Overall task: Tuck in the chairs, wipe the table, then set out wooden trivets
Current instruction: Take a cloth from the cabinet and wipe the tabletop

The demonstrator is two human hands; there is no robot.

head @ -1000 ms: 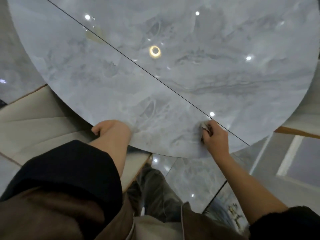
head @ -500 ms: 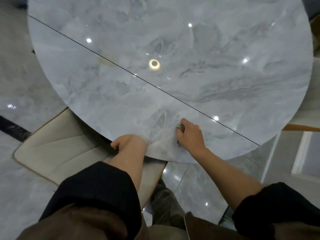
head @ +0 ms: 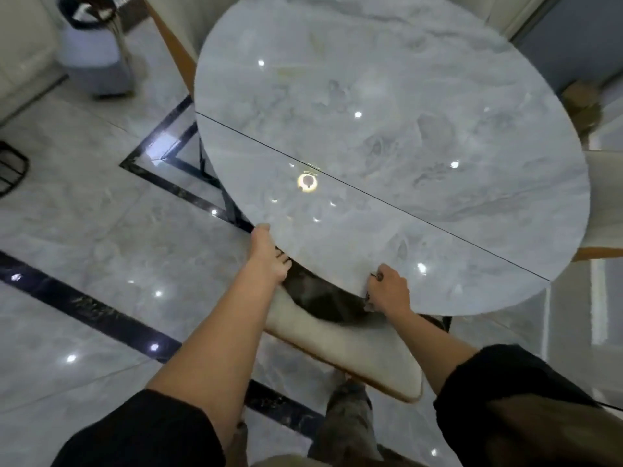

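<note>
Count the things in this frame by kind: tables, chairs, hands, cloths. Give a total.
table: 1
chairs: 3 (near chair, right chair, far-left chair)
hands: 2 (left hand gripping the table's edge, right hand)
cloth: 1, bunched in the right hand
Total: 7
A pale shape at the top right is too cropped to count.

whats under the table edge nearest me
A cream chair sits partly under the table, between the left hand gripping the rim and the right hand holding a cloth. Its tucked part lies in shadow; the tabletop hides the rest.
</note>
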